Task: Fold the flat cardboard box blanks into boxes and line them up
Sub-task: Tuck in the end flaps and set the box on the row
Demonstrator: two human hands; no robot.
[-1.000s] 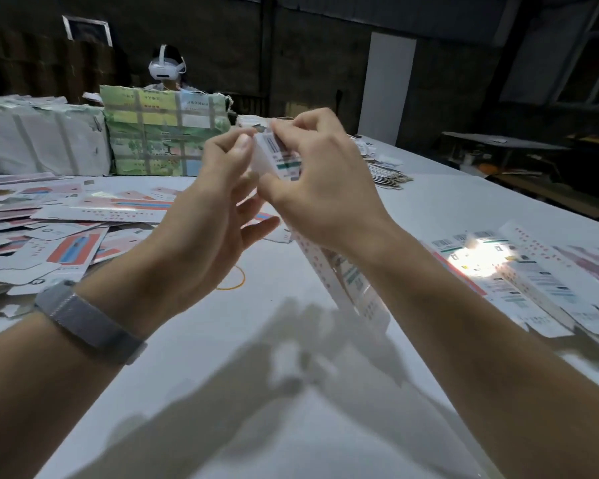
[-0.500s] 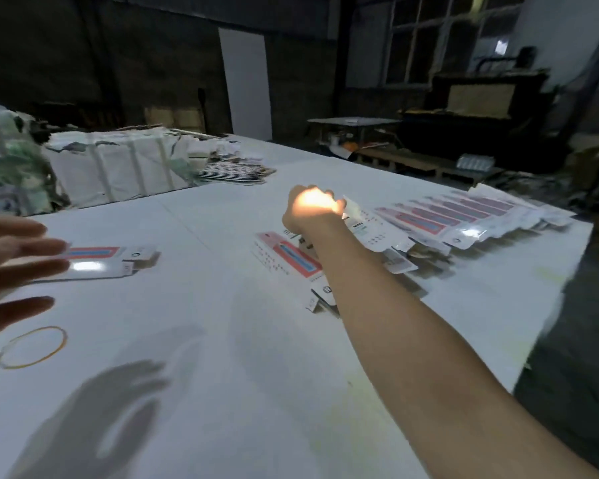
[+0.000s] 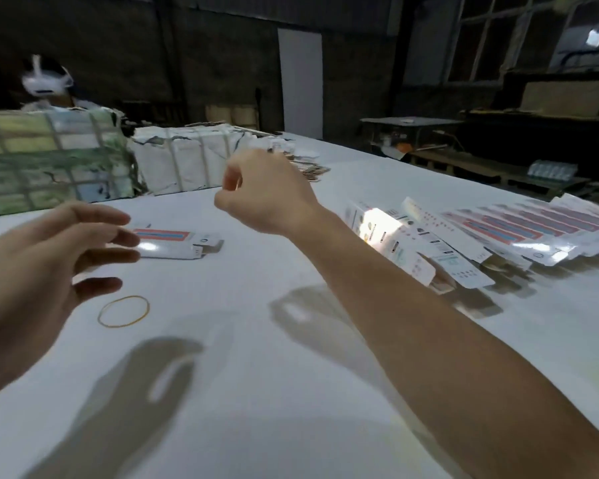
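A folded box (image 3: 173, 244) lies on the white table (image 3: 291, 392) left of centre, just beyond the left hand (image 3: 45, 257), whose fingers are spread and hold nothing. The row of finished boxes (image 3: 491, 236) fans out at the right. Thin card looks light and easily creased, best pinched along its long edges. Half a second ago the right hand (image 3: 267, 195) was setting a box on that row; now it hangs above the table, loosely curled and empty

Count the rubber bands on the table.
1: a yellow rubber band lies flat on the white table, just below the left hand. Others may be hidden under the box piles.
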